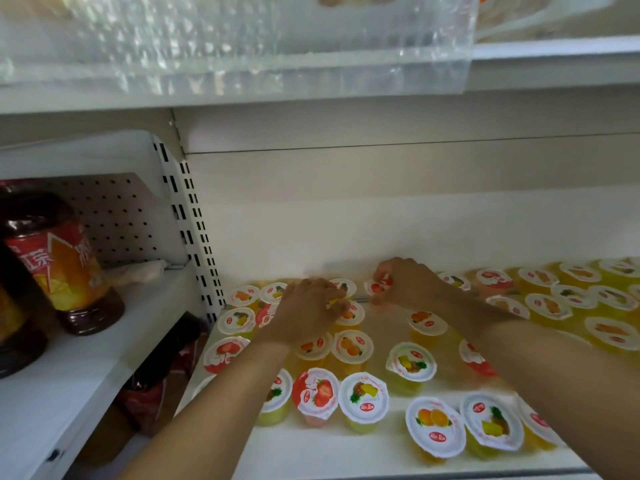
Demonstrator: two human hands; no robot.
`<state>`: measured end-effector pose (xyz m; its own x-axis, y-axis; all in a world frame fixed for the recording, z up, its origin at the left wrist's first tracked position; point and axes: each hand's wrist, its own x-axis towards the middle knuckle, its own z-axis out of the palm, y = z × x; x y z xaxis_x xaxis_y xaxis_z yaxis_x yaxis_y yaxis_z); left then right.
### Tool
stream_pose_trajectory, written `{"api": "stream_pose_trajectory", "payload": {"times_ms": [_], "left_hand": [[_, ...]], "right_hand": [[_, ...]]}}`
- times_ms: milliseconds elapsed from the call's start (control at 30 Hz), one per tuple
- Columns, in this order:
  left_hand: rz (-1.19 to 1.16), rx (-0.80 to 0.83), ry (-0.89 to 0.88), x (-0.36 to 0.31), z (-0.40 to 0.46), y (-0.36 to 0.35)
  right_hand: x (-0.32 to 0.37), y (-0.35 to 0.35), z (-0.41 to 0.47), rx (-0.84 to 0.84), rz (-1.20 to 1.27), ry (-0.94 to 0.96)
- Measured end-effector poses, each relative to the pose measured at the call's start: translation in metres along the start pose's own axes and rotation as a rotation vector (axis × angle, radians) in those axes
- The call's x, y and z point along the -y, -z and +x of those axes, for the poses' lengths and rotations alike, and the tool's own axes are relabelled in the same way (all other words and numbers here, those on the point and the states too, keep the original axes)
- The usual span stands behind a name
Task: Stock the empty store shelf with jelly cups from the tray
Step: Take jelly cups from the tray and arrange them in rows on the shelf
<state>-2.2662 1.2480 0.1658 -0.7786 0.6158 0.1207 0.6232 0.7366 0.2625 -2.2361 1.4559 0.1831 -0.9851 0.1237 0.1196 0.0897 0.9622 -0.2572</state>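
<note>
Several jelly cups (363, 396) with white foil lids showing fruit stand on the white shelf (346, 452), in loose rows from the left post to the far right. My left hand (308, 308) reaches to the back left rows, its curled fingers on an orange-lidded cup (350, 315). My right hand (398, 284) is at the back middle and pinches a strawberry-lidded cup (379, 287) by its rim. More cups (554, 303) crowd the back right. No tray is in view.
A perforated white upright (194, 237) bounds the shelf on the left. Beyond it a lower shelf (86, 358) holds dark drink bottles (69, 261) with red labels. A clear plastic bin (242, 39) sits on the shelf above.
</note>
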Motion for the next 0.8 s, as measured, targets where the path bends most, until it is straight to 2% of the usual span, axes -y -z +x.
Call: {"api": "stream_pose_trajectory", "payload": {"times_ms": [100,200,333,400,467,600,700,800], "left_hand": [[-0.002,0.002,0.000,0.000,-0.001,0.000],[-0.016,0.018,0.008,0.000,-0.003,0.004],[-0.173,-0.053,0.015,-0.007,-0.020,0.012],[-0.240,-0.066,0.029,-0.011,-0.033,0.010],[-0.267,-0.060,0.017,-0.014,-0.043,0.006],[-0.161,0.001,-0.037,-0.016,-0.045,0.001],[-0.078,0.045,-0.046,-0.017,-0.039,-0.001],[-0.045,0.068,-0.030,-0.019,-0.038,0.000]], "right_hand": [[0.010,-0.006,0.002,-0.021,0.011,0.009],[0.013,-0.006,0.000,-0.025,-0.077,0.009],[0.009,0.010,-0.012,-0.036,-0.109,0.014],[0.005,0.026,-0.024,0.027,-0.073,0.023],[0.002,0.042,-0.039,0.171,-0.054,0.031],[-0.005,0.057,-0.063,0.331,-0.111,0.005],[-0.013,0.053,-0.068,0.360,-0.180,0.017],[-0.018,0.044,-0.067,0.306,-0.184,0.020]]}}
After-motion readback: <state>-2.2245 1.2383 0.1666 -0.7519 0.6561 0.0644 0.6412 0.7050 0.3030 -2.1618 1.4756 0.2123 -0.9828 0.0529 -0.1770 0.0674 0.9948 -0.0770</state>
